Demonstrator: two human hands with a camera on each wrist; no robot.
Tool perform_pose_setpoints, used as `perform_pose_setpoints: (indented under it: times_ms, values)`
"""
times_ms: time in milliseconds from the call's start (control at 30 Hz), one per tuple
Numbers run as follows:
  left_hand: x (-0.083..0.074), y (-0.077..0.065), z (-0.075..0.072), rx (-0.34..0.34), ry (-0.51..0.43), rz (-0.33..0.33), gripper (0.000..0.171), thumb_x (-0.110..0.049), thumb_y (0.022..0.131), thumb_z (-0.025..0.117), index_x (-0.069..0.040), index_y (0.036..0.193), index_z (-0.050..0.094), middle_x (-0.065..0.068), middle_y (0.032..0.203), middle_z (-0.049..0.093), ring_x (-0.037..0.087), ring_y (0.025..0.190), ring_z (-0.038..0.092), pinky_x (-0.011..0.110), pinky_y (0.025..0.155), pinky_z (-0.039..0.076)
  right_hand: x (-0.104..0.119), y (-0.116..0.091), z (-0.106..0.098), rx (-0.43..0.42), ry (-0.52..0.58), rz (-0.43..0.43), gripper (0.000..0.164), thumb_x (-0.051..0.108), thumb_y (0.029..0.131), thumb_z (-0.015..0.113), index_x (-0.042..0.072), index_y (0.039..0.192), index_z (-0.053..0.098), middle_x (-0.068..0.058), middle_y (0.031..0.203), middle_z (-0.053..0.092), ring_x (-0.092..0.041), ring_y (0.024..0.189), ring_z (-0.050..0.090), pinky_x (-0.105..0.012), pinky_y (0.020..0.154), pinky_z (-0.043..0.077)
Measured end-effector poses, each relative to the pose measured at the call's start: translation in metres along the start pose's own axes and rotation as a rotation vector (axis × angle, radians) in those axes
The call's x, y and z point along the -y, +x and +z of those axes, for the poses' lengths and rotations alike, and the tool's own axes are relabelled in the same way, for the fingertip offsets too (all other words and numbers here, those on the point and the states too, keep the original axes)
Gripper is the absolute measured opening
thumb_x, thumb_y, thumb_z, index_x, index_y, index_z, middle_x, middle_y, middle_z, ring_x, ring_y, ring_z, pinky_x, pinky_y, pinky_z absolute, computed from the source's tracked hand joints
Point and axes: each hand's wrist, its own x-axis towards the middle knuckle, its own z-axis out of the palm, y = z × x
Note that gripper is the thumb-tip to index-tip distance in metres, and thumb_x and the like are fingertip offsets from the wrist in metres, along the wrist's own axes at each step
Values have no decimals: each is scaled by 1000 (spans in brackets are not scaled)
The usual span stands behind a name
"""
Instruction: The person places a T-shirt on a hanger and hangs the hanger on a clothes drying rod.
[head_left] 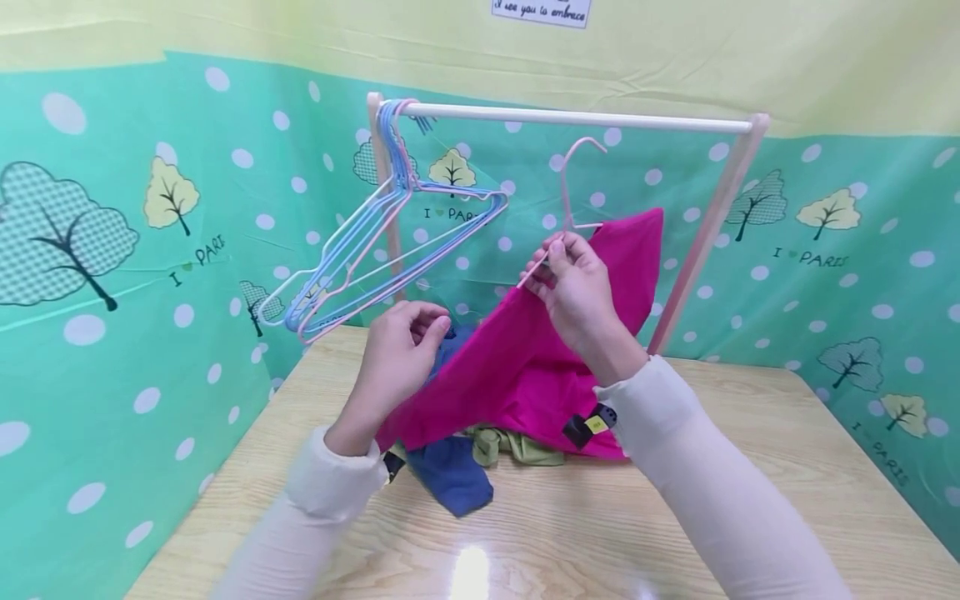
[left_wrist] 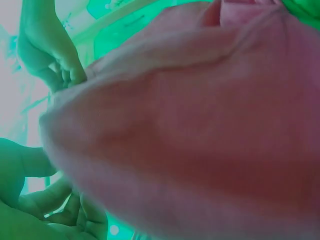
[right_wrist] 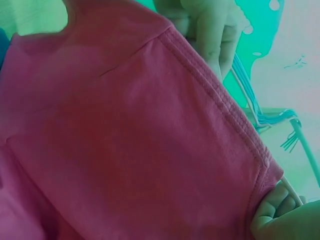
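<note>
My right hand (head_left: 573, 287) pinches one arm of a pink clothes hanger (head_left: 567, 187), just below its hook. A magenta shirt (head_left: 517, 375) hangs on the hanger, slanting down to the left, its lower part over the table. In the right wrist view, the fingers (right_wrist: 275, 207) are at the hanger's arm where it enters the shirt (right_wrist: 150, 125). Beside the shirt's left edge is my left hand (head_left: 397, 354), its fingers loosely curled, with nothing seen in its grasp. Cloth hides part of the hanger.
Several blue, pink and white hangers (head_left: 397, 200) hang at the left end of a rack's white rail (head_left: 585, 118). Blue cloth (head_left: 453, 475) and green cloth (head_left: 517, 446) lie beneath the shirt on the wooden table (head_left: 750, 467). A patterned curtain (head_left: 150, 350) surrounds it.
</note>
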Motion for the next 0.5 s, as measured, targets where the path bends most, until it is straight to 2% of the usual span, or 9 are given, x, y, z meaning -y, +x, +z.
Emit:
perform_pose_setpoints:
  times_ms: [100, 300, 500]
  values:
    - [0, 3, -5, -55, 48, 42, 17, -19, 93, 62, -7, 102, 67, 2, 89, 60, 16, 79, 56, 31, 70, 49, 9, 1, 0, 9, -25, -11, 16, 20, 98, 48, 5, 100, 50, -10, 90, 49, -24, 82, 51, -34, 79, 47]
    - [-2, 12, -16, -222, 208, 189, 15, -13, 91, 63, -1, 100, 68, 10, 90, 60, 23, 79, 57, 37, 72, 47, 29, 2, -1, 29, -86, -19, 22, 23, 95, 53, 3, 104, 50, -12, 92, 48, -23, 82, 50, -33, 78, 47]
    - [-3, 18, -24, -351, 302, 304, 15, -7, 89, 64, 3, 101, 66, 17, 94, 59, 33, 85, 52, 44, 76, 42, 54, 5, -7, 17, -163, 16, 19, 21, 96, 52, 4, 104, 52, -11, 90, 48, -22, 81, 52, -35, 79, 48]
